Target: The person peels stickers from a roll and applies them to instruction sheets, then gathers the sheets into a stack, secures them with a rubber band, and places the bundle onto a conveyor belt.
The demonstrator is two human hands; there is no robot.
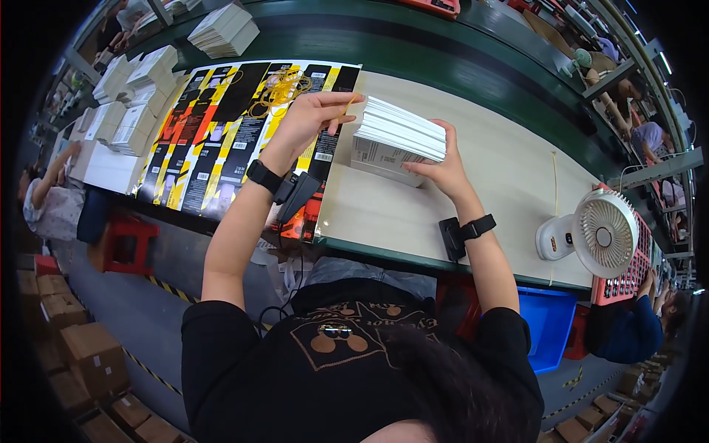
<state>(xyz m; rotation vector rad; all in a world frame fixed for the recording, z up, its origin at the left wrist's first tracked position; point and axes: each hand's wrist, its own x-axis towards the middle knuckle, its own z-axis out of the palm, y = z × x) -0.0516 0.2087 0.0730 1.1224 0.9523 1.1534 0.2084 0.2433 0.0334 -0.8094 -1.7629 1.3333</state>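
Observation:
A thick stack of flat white printed cards or folded cartons stands on its edge on the pale table, the sheet edges facing up. My right hand is closed around its right end, thumb on the near face and fingers behind. At the stack's upper left corner, my left hand pinches a thin yellow rubber band between its fingertips. Whether the band loops around any of the stack cannot be made out. Behind my left hand lies a loose heap of yellow rubber bands.
Under the heap lies a colourful printed sheet. White stacks stand at the far left, another stack on the green conveyor. A white fan and red tray are right; a blue bin sits below. Other people work on both sides.

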